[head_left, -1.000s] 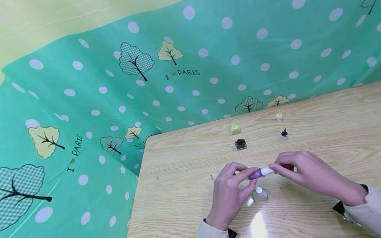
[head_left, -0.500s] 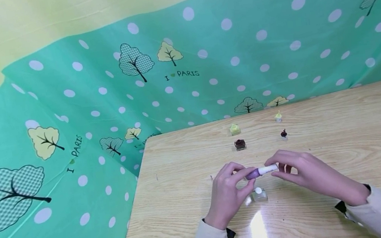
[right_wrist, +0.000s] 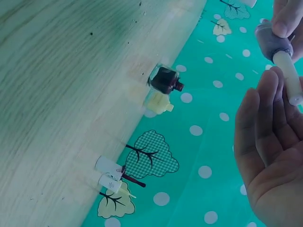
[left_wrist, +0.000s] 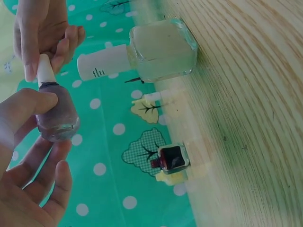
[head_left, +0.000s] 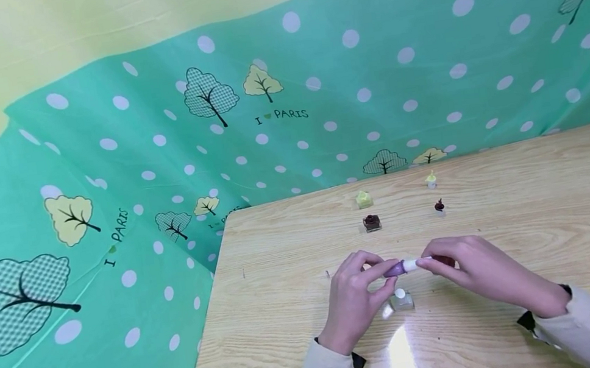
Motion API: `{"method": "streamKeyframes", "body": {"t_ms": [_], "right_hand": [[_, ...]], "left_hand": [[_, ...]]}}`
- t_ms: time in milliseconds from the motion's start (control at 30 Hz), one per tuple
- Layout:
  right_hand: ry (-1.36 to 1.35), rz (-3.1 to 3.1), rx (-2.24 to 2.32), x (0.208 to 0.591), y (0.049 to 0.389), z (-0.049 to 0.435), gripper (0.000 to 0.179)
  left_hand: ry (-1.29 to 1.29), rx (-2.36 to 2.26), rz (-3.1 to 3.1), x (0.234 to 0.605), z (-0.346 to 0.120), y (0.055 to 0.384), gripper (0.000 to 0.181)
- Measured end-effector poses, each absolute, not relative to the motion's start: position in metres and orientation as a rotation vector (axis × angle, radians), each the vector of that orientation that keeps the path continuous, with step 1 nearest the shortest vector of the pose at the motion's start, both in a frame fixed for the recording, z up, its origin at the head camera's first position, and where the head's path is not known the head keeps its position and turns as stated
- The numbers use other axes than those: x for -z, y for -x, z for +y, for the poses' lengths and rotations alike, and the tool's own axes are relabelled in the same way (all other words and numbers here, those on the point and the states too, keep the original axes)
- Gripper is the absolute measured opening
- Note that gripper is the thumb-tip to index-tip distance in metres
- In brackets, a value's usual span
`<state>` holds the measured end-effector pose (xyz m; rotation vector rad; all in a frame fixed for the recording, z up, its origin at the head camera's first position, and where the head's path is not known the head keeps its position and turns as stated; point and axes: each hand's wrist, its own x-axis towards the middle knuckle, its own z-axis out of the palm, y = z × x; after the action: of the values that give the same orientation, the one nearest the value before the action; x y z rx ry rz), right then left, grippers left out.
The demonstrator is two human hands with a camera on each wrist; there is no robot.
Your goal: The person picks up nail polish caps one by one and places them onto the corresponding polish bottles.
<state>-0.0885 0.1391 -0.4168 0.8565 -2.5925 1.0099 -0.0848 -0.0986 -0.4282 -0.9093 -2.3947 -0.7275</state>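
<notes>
My left hand (head_left: 349,294) pinches a purple nail polish bottle (head_left: 394,269) between thumb and fingers, holding it on its side above the table. Its white cap (head_left: 410,265) points right and is on the bottle's neck. At the cap's far end, my right hand (head_left: 473,263) holds it with thumb and fingertips. In the right wrist view, the cap (right_wrist: 287,78) lies alongside the fingers, and that thumb is hidden. Just below the hands stands a pale nail polish bottle (head_left: 402,301) with a white cap, seen larger in the left wrist view.
Farther back stand an uncapped dark nail polish bottle (head_left: 372,223) and a yellow one (head_left: 364,199). To their right, two white caps stand with brushes upward, one dark (head_left: 439,207), one yellow (head_left: 431,181). Behind the wooden table (head_left: 280,247) hangs a green dotted cloth (head_left: 290,147).
Half a second ago my right fingers were spread and the whole white cap showed; now they have closed on its end again. My left hand and the bottle have barely moved.
</notes>
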Motion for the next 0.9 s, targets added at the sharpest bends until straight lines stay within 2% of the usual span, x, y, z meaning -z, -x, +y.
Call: {"method": "streamKeyframes", "body": {"t_ms": [133,267,400,567,733,900], "right_hand": [[-0.838,-2.608,-1.045,0.4183,0.0888,0.1395,0.018],[-0.841,-2.601,-1.086,0.4190,0.0882,0.1401,0.003],[-0.909,-2.535,-1.065,0.4194,0.0884,0.1415,0.023],[-0.985,-2.472,-1.022,0.4215,0.0898,0.1429,0.031],[-0.979,-2.465,-1.006,0.4224,0.0896,0.1431,0.029],[-0.938,-2.515,-0.991,0.4205,0.0882,0.1425,0.018]], "left_hand": [[0.914,0.719,-2.389,0.4287,-0.0980,0.0855,0.022],[0.914,0.718,-2.397,0.4299,-0.0983,0.0862,0.022],[0.898,0.726,-2.415,0.4315,-0.0994,0.0868,0.022],[0.896,0.732,-2.431,0.4323,-0.0996,0.0865,0.023],[0.900,0.725,-2.442,0.4317,-0.0986,0.0854,0.023],[0.902,0.711,-2.446,0.4306,-0.0972,0.0842,0.025]]}}
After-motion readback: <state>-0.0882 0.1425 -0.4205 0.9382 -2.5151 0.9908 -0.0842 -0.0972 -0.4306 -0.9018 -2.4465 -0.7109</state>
